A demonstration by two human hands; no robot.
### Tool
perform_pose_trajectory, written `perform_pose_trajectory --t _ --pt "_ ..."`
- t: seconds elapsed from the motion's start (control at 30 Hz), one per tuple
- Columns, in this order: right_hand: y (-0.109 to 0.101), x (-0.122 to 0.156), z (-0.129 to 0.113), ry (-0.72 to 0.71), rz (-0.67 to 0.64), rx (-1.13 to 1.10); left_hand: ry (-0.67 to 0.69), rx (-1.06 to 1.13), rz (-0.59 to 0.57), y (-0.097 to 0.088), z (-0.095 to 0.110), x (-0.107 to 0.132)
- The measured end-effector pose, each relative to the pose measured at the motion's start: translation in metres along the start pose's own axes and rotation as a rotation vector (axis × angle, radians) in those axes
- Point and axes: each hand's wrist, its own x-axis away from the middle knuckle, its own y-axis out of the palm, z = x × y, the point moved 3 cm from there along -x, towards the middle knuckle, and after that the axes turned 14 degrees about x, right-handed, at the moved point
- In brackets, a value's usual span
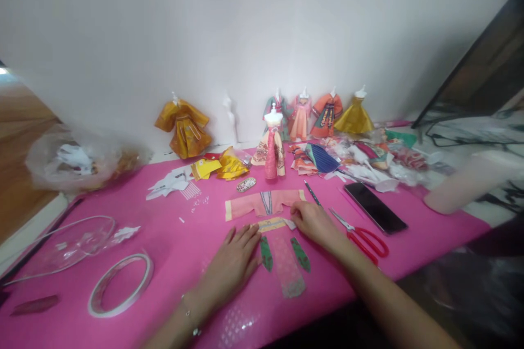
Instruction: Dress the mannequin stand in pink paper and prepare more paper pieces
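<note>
My left hand lies palm down on the pink cloth, fingers stretched out, their tips touching the left end of a small yellow waistband strip. At the strip's other end, my right hand is closed in a pinch on a small pale tab; whether the tab joins the strip I cannot tell. Just above lies a pink doll jacket, sleeves spread. Below the strip are a pink fabric panel and two green leaf-shaped pieces, one on the left and one on the right.
Red-handled scissors, a dark pencil and a black phone lie to the right. A tape roll sits front left. Behind are a dressed mini mannequin, more along the wall, fabric scraps and a plastic bag.
</note>
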Motion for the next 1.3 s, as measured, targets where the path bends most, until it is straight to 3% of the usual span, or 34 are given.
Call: perform_pose_trajectory --t 0.2,0.43,0.63,0.73,0.9,1.1,1.3 --pt "0.005 0.005 -0.011 -0.107 0.04 -0.033 0.036 -0.016 0.03 0.001 -0.005 0.001" --pt "0.016 0.0 -0.009 -0.03 0.115 -0.115 0.073 0.023 0.086 0.006 -0.013 0.004" --pt "0.01 -0.004 -0.007 -0.03 0.131 -0.297 0.066 0.16 0.175 0.001 -0.015 0.008" --pt "0.002 -0.007 -0.012 -0.094 0.05 -0.432 0.026 0.281 0.261 -0.006 -0.016 0.007" --pt "-0.016 -0.009 -0.037 -0.271 -0.195 -0.66 -0.03 0.564 0.351 -0.023 -0.008 0.007" --pt "-0.027 0.0 -0.059 -0.375 -0.383 -0.864 -0.204 1.222 0.236 -0.034 0.011 0.004" --pt "0.001 0.003 -0.053 -0.2 -0.408 -1.173 -0.387 1.4 0.121 -0.027 0.02 -0.009"
